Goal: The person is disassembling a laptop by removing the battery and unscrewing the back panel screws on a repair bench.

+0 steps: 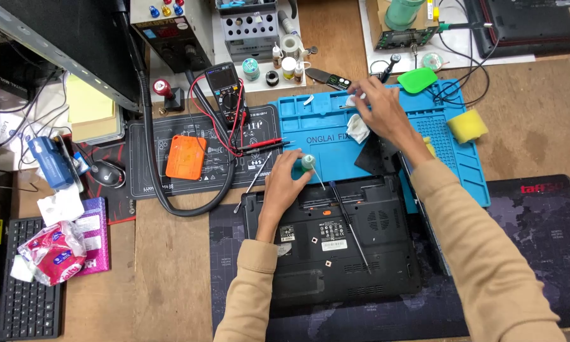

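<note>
Left hand comes in from 6 o'clock, tan sleeve, forearm angled up toward 12, wrist over the back edge of the laptop. Grip clenched around a small screwdriver with a teal-green cap; the thin shaft slants down toward 5 o'clock and its tip touches the laptop's underside near the hinge edge. The laptop lies bottom-up, black, on a dark map-print mat, at 6 o'clock of the blue mat. A long thin rod-like tool lies diagonally across the laptop base, just right of the left hand.

Right hand reaches in from 4 o'clock, arm stretched long across the table, palm down over the blue silicone repair mat. Fingers curled at a top tray compartment of the mat, fingertips on something small and white; cannot tell whether the grip is closed on it or just touching. A crumpled white wipe lies on the mat just below the hand at 7 o'clock. A black flat panel sits under the wrist.

Containers: the blue mat's tray slots along its 12 o'clock edge hold small bits, too small to name. Green pick-shaped piece at the mat's 1 o'clock corner, yellow sponge at 3 o'clock. Far left: orange case on a black mat, multimeter at its 1 o'clock with red and black leads.
</note>
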